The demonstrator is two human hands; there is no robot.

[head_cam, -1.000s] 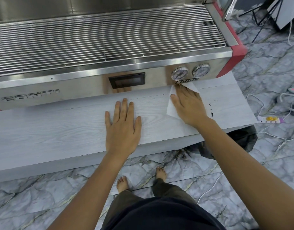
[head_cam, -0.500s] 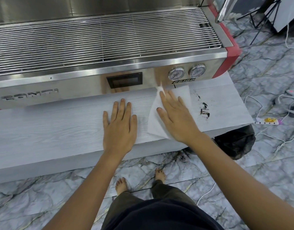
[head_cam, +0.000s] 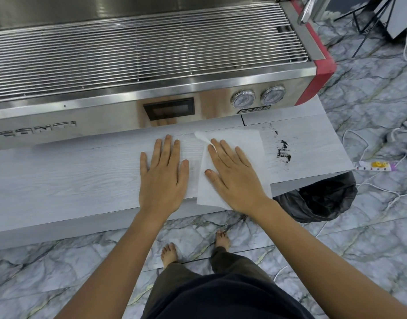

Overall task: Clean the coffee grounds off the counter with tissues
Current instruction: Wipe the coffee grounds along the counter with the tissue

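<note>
Coffee grounds (head_cam: 283,152) sit just right of your tissue (head_cam: 234,143), streak running up-down the frame. Right hand (head_cam: 232,176) is nearest, flat on the tissue; left hand (head_cam: 162,173) flat on the counter (head_cam: 60,176).

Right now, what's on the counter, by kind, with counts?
Hands: 2, left hand and right hand, both flat
Tissue: 1
Coffee grounds patch: 1
Coffee machine: 1
Total: 5
</note>
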